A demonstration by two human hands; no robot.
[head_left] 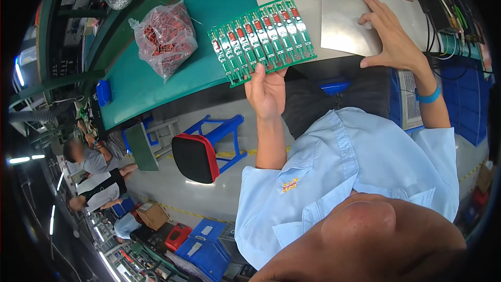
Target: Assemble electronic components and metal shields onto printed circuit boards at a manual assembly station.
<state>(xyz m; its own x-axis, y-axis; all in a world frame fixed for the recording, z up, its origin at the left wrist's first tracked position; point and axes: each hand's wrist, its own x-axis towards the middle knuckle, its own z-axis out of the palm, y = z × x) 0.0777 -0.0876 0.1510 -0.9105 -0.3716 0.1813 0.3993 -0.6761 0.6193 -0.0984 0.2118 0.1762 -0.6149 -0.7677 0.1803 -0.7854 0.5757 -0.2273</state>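
My left hand (267,93) grips the near edge of a green circuit board panel (263,36), thumb on top. The panel is tilted above the front of the bench and carries a row of narrow boards with red components. My right hand (394,39), with a blue band on the wrist, has its thumb and fingers spread at the right side of a flat silvery metal plate (342,26). Its fingertips overlap the plate's edge; whether they press on it I cannot tell. The plate lies on the pale bench top.
A clear plastic bag (166,42) of red parts sits on the green mat (214,2) at left. Black cables (429,23) crowd the bench's right end. A blue stool with a black-and-red cushion (195,157) stands on the floor. Other people work at far left.
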